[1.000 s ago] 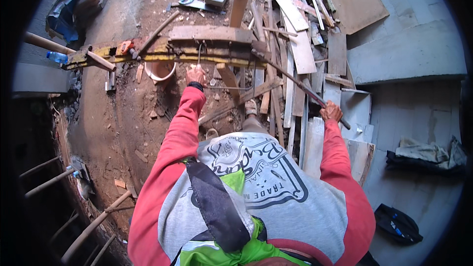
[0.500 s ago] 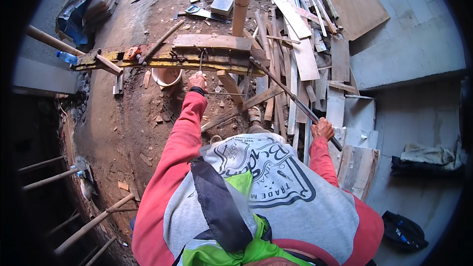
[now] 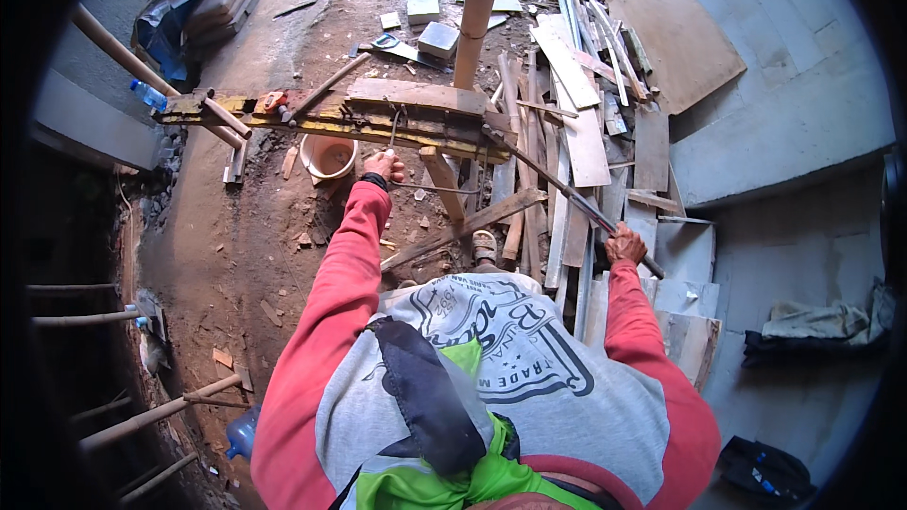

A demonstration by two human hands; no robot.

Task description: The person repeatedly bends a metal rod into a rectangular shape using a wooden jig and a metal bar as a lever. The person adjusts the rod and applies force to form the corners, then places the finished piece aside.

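Observation:
My left hand is closed around a thin bent steel rod. One leg of the rod runs up to the edge of a worn, yellow-stained wooden beam; another extends to the right below it. My right hand grips the lower part of a long dark metal bar. That bar slants up and left, its far end at the beam's right end. Exactly how bar and rod meet the beam is too small to make out. A flat board lies on the beam.
An orange tool and a wooden stick rest on the beam. Below stands a pale bucket. A bamboo pole rises behind. Scrap planks pile up at right. A handsaw lies beyond, near grey blocks.
The whole view has shifted and turned slightly. The bar's near end, with my right hand on it, has swung a little away from me. My left hand keeps its hold on the rod.

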